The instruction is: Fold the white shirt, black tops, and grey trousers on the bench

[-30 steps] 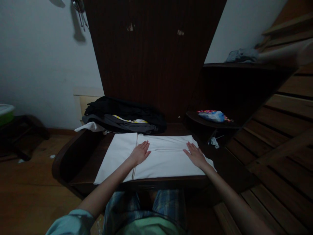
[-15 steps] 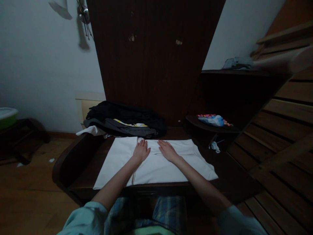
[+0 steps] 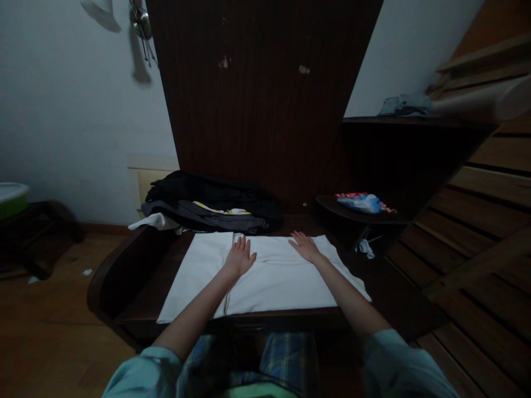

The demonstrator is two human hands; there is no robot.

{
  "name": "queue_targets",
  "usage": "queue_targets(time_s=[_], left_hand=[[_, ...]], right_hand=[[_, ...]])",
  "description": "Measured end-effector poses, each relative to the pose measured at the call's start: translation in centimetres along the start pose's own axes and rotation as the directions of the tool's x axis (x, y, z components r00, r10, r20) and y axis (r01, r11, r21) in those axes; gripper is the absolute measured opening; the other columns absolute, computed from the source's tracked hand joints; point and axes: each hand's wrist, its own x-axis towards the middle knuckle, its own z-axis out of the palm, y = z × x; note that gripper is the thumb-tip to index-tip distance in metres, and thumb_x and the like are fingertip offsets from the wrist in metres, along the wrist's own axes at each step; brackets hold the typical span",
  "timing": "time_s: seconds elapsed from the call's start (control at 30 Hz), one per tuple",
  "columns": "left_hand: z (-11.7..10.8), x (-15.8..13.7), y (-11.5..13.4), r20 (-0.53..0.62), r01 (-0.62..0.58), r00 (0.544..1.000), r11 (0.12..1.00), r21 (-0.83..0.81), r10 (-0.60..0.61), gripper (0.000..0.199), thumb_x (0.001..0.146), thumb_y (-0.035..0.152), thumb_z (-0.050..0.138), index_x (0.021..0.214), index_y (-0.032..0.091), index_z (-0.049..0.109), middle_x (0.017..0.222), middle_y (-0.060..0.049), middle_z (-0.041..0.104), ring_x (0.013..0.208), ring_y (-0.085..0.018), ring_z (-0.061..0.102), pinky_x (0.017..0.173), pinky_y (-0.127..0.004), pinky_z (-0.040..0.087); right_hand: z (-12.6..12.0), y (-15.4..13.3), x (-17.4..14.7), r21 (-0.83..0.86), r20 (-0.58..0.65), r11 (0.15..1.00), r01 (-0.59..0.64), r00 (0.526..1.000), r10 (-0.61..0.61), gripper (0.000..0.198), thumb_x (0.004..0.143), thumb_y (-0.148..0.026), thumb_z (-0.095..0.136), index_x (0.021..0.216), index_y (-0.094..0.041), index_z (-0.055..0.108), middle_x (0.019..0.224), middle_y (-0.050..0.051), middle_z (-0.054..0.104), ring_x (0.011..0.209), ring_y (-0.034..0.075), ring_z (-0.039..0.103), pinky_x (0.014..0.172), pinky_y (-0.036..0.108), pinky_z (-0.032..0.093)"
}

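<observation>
Just beyond the plaid shorts [image 3: 288, 359], a white cloth [image 3: 282, 287] lies flat on a dark bench [image 3: 139, 298]; the left hand [image 3: 239, 258] rests palm-down on it, gripping nothing, and the right hand [image 3: 306, 247], likewise spread, nears its far edge; behind lie heaped dark clothes [image 3: 215, 190], then a tall wooden panel [image 3: 265, 116]

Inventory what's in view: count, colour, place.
bench: 1, dark brown, centre
fabric: 1, white, flat on bench
clothes pile: 1, mostly black-grey, back left of bench
panel: 1, dark brown, behind bench
shelf unit: 1, dark, right of panel
bundle: 1, blue-white-pink, low in shelf unit
cloth: 1, greyish, atop shelf unit
slats: several, brown, right side
stool: 1, dark, far left
basin: 1, green, on stool
wall lamp: 1, whitish shade, upper left
sleeves: 2, blue-green, bottom
left hand: 1, bare, on fabric
right hand: 1, bare, on fabric
</observation>
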Motion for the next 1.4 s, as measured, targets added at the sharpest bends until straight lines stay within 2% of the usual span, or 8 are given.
queue_targets(time_s=[0.1, 0.3, 0.67, 0.83, 1.0, 1.1, 1.27, 1.4], left_hand=[[-0.1, 0.1, 0.0, 0.018, -0.002, 1.0, 1.0, -0.017, 0.003, 0.059, 0.086, 0.042, 0.026, 0.131, 0.003, 0.032, 0.138, -0.019, 0.028, 0.129, -0.03, 0.021, 0.102, -0.043, 0.023], [-0.1, 0.0, 0.0, -0.001, -0.004, 1.0, 0.998, -0.063, 0.004, 0.059, 0.085, 0.041, 0.028, 0.13, 0.002, 0.033, 0.138, -0.019, 0.029, 0.129, -0.03, 0.021, 0.102, -0.043, 0.022], [-0.2, 0.0, 0.2, 0.001, 0.029, 1.0, 0.997, -0.078, -0.029, 0.061, 0.085, 0.042, 0.029, 0.128, -0.001, 0.034, 0.137, -0.022, 0.029, 0.129, -0.031, 0.021, 0.102, -0.042, 0.02], [-1.0, -0.1, 0.1, -0.099, -0.032, 0.995, 0.989, -0.145, 0.017, 0.05, 0.085, 0.039, 0.035, 0.119, 0.004, 0.044, 0.132, -0.02, 0.038, 0.124, -0.03, 0.03, 0.101, -0.042, 0.024], [-2.2, -0.9, -0.3, -0.189, -0.269, 0.958, 0.901, -0.342, 0.214, 0.024, 0.082, 0.035, 0.043, 0.087, 0.016, 0.058, 0.117, -0.011, 0.053, 0.109, -0.02, 0.047, 0.094, -0.032, 0.037], [-2.4, -1.5, -0.1, -0.143, -0.332, 0.943, 0.855, -0.398, 0.299, 0.016, 0.077, 0.032, 0.052, 0.078, 0.017, 0.057, 0.114, -0.01, 0.053, 0.108, -0.021, 0.047, 0.093, -0.032, 0.038], [-2.3, -1.8, 0.5, -0.162, -0.337, 0.942, 0.837, -0.431, 0.295, 0.01, 0.079, 0.025, 0.051, 0.073, 0.018, 0.056, 0.114, -0.008, 0.054, 0.108, -0.019, 0.047, 0.094, -0.033, 0.037], [-1.7, -1.9, 0.6, -0.175, -0.282, 0.956, 0.899, -0.334, 0.235, 0.019, 0.081, 0.026, 0.047, 0.093, 0.015, 0.056, 0.116, -0.011, 0.054, 0.111, -0.021, 0.046, 0.095, -0.033, 0.036]], right_hand=[[-0.7, 4.4, 0.2, -0.054, -0.064, 0.985, -0.165, 0.985, 0.161, 0.05, 0.087, -0.038, 0.027, 0.129, -0.013, 0.038, 0.138, 0.011, 0.033, 0.127, 0.022, 0.026, 0.102, 0.04, 0.021], [-2.0, 9.0, -0.1, 0.027, -0.207, 0.967, -0.253, 0.945, 0.253, 0.031, 0.08, -0.026, 0.045, 0.104, -0.013, 0.059, 0.106, 0.012, 0.06, 0.097, 0.02, 0.055, 0.08, 0.028, 0.041], [-2.9, 6.7, 0.1, 0.071, -0.246, 0.883, -0.463, 0.85, 0.466, 0.026, 0.081, -0.024, 0.045, 0.1, -0.014, 0.059, 0.099, 0.015, 0.057, 0.092, 0.024, 0.057, 0.07, 0.032, 0.044], [-3.7, 7.8, -2.3, 0.236, -0.339, 0.928, -0.289, 0.871, 0.357, 0.027, 0.077, -0.028, 0.047, 0.096, -0.011, 0.057, 0.097, 0.013, 0.06, 0.092, 0.022, 0.056, 0.076, 0.03, 0.042], [-2.7, 11.1, -7.2, 0.479, -0.21, 0.877, -0.049, 0.963, 0.168, 0.028, 0.069, -0.043, 0.052, 0.075, -0.017, 0.061, 0.078, 0.005, 0.063, 0.075, 0.02, 0.058, 0.07, 0.029, 0.043], [-2.1, 11.9, -9.4, 0.511, -0.158, 0.86, 0.01, 0.984, 0.083, 0.031, 0.062, -0.048, 0.056, 0.069, -0.018, 0.06, 0.073, 0.005, 0.061, 0.071, 0.02, 0.056, 0.067, 0.03, 0.043], [-2.2, 11.0, -10.1, 0.502, -0.271, 0.861, 0.08, 0.96, 0.068, 0.03, 0.066, -0.05, 0.05, 0.061, -0.02, 0.053, 0.068, 0.003, 0.056, 0.07, 0.019, 0.053, 0.067, 0.03, 0.042], [-2.1, 10.0, -9.8, 0.453, -0.27, 0.891, 0.011, 0.955, 0.126, 0.025, 0.068, -0.045, 0.045, 0.059, -0.022, 0.046, 0.06, 0.001, 0.054, 0.062, 0.018, 0.052, 0.061, 0.029, 0.041]])
